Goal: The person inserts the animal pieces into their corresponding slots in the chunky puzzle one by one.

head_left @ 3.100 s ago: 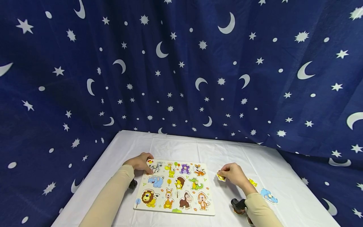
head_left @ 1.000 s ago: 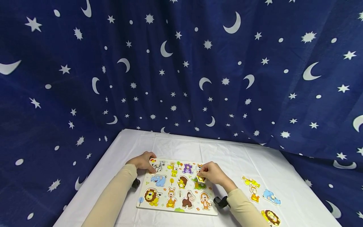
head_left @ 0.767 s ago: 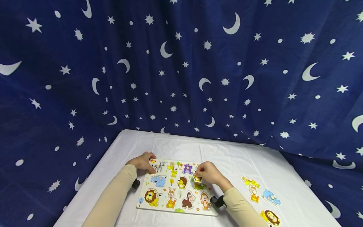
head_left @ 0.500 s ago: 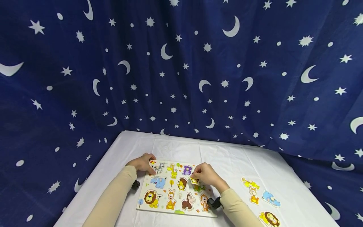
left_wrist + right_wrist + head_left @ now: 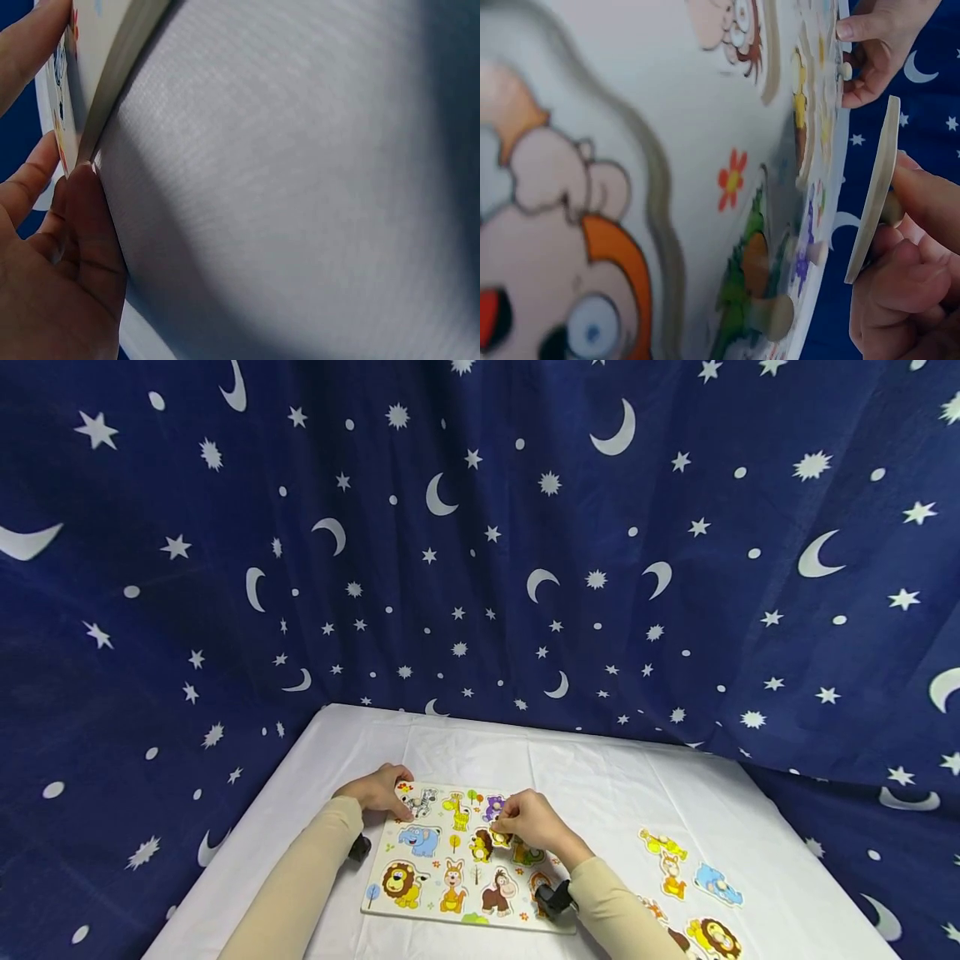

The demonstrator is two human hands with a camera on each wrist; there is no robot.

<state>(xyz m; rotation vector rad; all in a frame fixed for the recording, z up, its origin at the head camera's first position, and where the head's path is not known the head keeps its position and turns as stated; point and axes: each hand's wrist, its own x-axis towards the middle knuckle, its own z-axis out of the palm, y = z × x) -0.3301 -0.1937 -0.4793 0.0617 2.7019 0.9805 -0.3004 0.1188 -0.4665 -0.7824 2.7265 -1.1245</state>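
Note:
A white animal puzzle board (image 5: 424,913) lies flat on the table. My left hand (image 5: 378,789) grips its far left corner, the thumb near the zebra; the left wrist view shows fingertips against the board's edge (image 5: 112,82). With thumb and fingers, my right hand (image 5: 534,818) pinches a brown-and-yellow hedgehog puzzle piece (image 5: 500,837). That piece is above the board, just right of the hedgehog picture (image 5: 482,845). Seen side-on in the right wrist view, the piece (image 5: 876,191) is tilted and held by its back knob. Crocodile piece (image 5: 528,854) sits in the board, partly covered.
Loose pieces lie right of the board: giraffe (image 5: 662,843), kangaroo (image 5: 672,877), elephant (image 5: 717,883) and lion (image 5: 715,937). Others are partly hidden by the right sleeve (image 5: 622,902). A dark star-patterned curtain (image 5: 480,527) hangs behind the table (image 5: 457,743).
My right hand has picked the hedgehog piece up from the table's right side, carried it left over the board, and moved it closer to the hedgehog picture. My left hand stays at the corner.

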